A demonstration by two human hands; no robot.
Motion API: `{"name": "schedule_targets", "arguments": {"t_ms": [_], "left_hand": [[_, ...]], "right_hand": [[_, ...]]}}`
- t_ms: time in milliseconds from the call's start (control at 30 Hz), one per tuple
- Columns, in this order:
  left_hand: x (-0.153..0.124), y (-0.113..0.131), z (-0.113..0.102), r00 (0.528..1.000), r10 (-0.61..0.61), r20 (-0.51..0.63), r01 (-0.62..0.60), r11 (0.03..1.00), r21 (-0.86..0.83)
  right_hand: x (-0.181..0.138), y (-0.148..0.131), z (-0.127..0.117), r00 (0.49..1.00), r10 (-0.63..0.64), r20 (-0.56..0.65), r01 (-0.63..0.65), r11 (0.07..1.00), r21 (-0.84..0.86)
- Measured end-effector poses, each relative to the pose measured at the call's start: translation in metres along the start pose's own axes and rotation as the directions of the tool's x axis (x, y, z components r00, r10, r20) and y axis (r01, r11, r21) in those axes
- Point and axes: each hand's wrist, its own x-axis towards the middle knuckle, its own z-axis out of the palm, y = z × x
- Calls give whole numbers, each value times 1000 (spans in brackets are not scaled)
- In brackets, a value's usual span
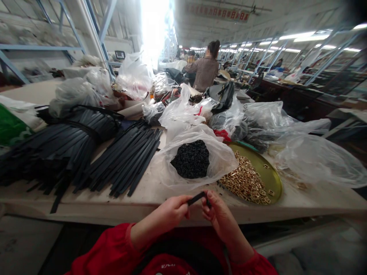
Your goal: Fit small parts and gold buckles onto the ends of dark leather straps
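Note:
My left hand (169,214) pinches one end of a short black strap (196,198) just in front of the table edge. My right hand (219,217) is closed on the strap's other end, fingers curled round it. Right above the hands lies an open clear bag of small black rings (191,158). To its right a round gold tray (269,173) holds a heap of small gold buckles (245,181). Long black straps (126,160) lie in piles on the table's left half.
Clear plastic bags (312,158) crowd the right and back of the table (86,204). A black handbag (223,95) sits further back. A person (205,68) in a grey top works at the far end. Blue metal racks line both sides.

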Motion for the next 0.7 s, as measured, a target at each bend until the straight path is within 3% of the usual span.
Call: {"name": "schedule_targets", "arguments": {"t_ms": [67, 133, 233, 400, 700], "left_hand": [[-2, -1, 6, 986, 115, -119, -67, 936, 346], [-4, -3, 10, 978, 136, -158, -42, 871, 489], [-6, -6, 11, 988, 100, -114, -52, 929, 367], [-7, -6, 6, 994, 45, -104, -33, 993, 115], [-4, -10, 6, 998, -4, -70, 2, 1000, -29]], "right_hand": [[0, 7, 0, 1000, 6, -12, -7, 999, -54], [1, 12, -1, 999, -31, -30, 28, 994, -106], [3, 15, -5, 995, -85, -47, 74, 978, -195], [6, 15, -7, 998, -48, -39, 38, 974, -225], [11, 17, -7, 999, -20, -32, 13, 980, -200]]}}
